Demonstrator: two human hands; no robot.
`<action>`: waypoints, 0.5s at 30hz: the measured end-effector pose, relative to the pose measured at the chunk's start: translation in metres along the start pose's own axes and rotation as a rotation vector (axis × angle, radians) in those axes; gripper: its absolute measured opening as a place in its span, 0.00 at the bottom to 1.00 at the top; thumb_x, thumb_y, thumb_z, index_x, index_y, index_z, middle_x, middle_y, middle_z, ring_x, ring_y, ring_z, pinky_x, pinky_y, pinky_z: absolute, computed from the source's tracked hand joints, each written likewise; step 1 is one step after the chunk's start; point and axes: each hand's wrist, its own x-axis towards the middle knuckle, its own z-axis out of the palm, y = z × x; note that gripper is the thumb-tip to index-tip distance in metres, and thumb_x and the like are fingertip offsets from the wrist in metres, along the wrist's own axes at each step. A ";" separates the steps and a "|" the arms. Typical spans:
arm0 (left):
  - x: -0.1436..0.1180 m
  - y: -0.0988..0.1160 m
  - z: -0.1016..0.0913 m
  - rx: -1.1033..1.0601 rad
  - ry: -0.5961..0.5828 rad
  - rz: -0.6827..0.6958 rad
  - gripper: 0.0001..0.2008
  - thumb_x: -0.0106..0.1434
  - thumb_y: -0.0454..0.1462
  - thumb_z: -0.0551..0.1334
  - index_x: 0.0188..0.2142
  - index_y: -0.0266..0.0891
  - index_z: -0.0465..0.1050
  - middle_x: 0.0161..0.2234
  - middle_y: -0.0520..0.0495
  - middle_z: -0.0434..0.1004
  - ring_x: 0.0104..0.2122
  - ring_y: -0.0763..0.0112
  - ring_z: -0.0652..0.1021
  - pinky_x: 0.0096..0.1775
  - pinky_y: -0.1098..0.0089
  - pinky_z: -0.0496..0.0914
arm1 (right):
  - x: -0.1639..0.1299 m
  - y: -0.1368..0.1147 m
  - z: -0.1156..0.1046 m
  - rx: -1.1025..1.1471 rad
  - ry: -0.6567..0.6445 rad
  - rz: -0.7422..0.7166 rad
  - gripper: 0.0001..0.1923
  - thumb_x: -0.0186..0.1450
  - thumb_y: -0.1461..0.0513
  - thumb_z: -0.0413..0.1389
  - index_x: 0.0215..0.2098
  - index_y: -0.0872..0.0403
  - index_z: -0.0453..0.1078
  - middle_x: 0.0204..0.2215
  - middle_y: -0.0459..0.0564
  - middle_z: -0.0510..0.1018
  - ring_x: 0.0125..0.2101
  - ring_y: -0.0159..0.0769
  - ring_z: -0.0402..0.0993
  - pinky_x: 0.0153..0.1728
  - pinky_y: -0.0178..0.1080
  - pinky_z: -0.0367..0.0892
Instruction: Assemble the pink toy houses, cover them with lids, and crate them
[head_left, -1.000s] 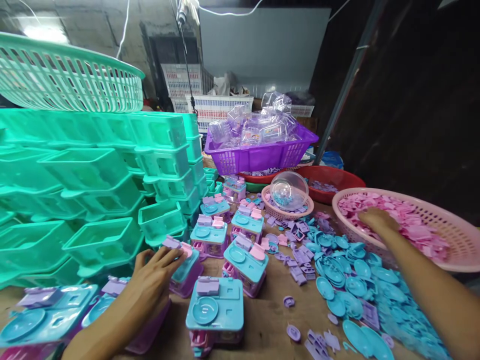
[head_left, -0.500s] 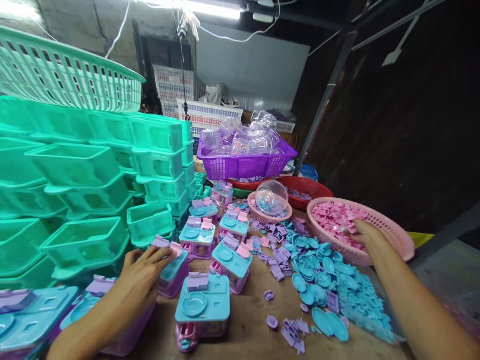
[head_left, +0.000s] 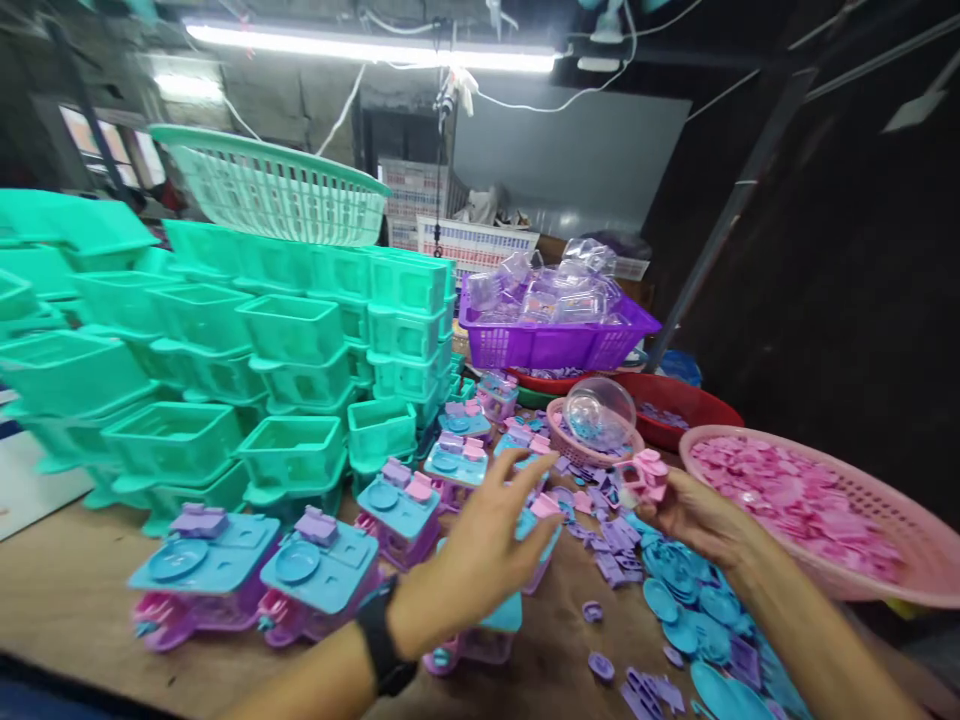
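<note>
My right hand [head_left: 697, 515] pinches several small pink plastic pieces [head_left: 646, 474] above the heap of blue parts. My left hand [head_left: 487, 525], with a black band [head_left: 382, 640] on the wrist, is raised with fingers spread and nothing in it. Below it, a toy box with a blue top [head_left: 502, 615] is partly hidden. Around it stand several more blue-topped toy boxes; one nearby [head_left: 401, 510] carries a purple piece and a pink piece. Two on the left, one nearer the edge [head_left: 206, 570] and one beside it [head_left: 322, 565], show only a purple piece and a round dish on top.
A pink basket [head_left: 930, 510] of pink parts stands right. Blue oval pieces [head_left: 682, 610] and purple pieces [head_left: 615, 550] lie loose on the table [head_left: 547, 665]. Stacked green bins [head_left: 292, 450] rise on the left under a green basket [head_left: 277, 185]. A purple basket [head_left: 555, 345] holds clear plastic covers.
My right hand has come left out of the pink basket with pink pieces. My left hand has lifted off a toy box and spread its fingers. The view has swung left.
</note>
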 end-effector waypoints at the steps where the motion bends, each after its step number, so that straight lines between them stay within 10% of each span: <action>1: 0.008 0.006 0.009 -0.050 -0.006 0.004 0.30 0.69 0.38 0.63 0.68 0.44 0.59 0.63 0.39 0.64 0.63 0.59 0.68 0.63 0.58 0.67 | -0.004 0.007 0.020 0.012 -0.037 0.031 0.09 0.56 0.60 0.67 0.32 0.51 0.72 0.23 0.46 0.76 0.21 0.33 0.69 0.20 0.33 0.66; 7: 0.023 0.010 0.022 0.099 -0.017 -0.090 0.16 0.71 0.34 0.56 0.56 0.40 0.73 0.47 0.42 0.76 0.45 0.56 0.79 0.48 0.57 0.75 | -0.026 0.036 0.098 0.060 -0.137 0.154 0.18 0.51 0.51 0.69 0.33 0.51 0.72 0.22 0.42 0.72 0.21 0.29 0.66 0.21 0.30 0.63; 15: 0.030 -0.003 0.027 -0.023 0.008 -0.182 0.10 0.65 0.32 0.61 0.45 0.39 0.78 0.38 0.45 0.81 0.38 0.62 0.79 0.41 0.65 0.71 | -0.050 0.043 0.096 -0.277 -0.013 -0.272 0.26 0.56 0.46 0.64 0.50 0.47 0.74 0.23 0.43 0.72 0.22 0.34 0.65 0.21 0.35 0.63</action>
